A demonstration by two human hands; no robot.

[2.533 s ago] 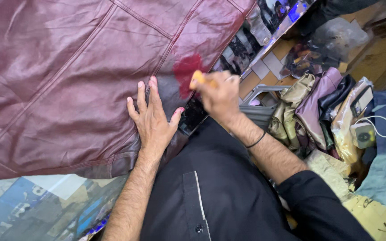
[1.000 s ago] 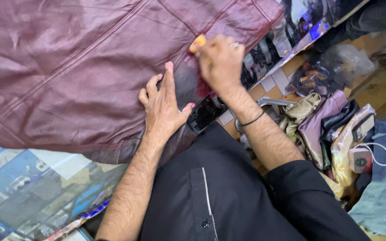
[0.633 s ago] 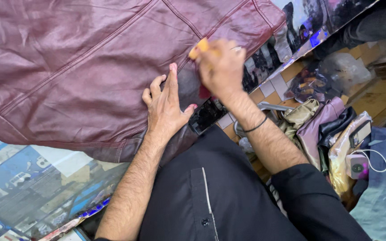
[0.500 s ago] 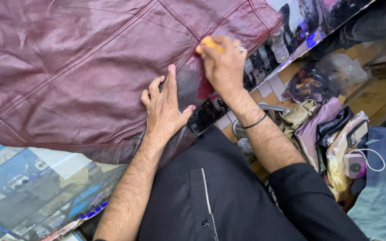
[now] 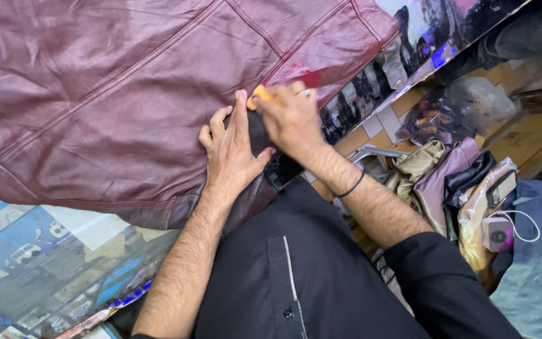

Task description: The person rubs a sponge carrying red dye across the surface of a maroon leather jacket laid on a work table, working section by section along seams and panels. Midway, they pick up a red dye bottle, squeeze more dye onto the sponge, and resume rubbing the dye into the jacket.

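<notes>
A: Item count, please.

B: Garments: one maroon leather jacket (image 5: 127,94), spread flat on the tabletop (image 5: 45,270), which is covered in printed pictures. Hands: two. Left hand (image 5: 230,154) lies palm down on the jacket near its lower hem, fingers spread wide, holding nothing. Right hand (image 5: 290,116) sits just beside it, closed around one small yellow-orange tool (image 5: 260,94) whose tip touches the leather by a seam.

A: Anything on the right hand or arm?

B: One ring (image 5: 305,92) on a finger, one dark band (image 5: 349,187) on the wrist.

A: Off the tabletop?

B: One heap of bags and cloth (image 5: 446,182) to the right; the pieces overlap, so no firm count. One small pink box (image 5: 498,233) with a white cord.

A: What is unclear?

B: The jacket runs past the top and left edges of the view. Most of the tool is hidden inside the right hand, so its kind cannot be told. A bright red smear (image 5: 305,78) beside the knuckles is blurred. A dark flat object (image 5: 282,171) under the right wrist is partly covered.
</notes>
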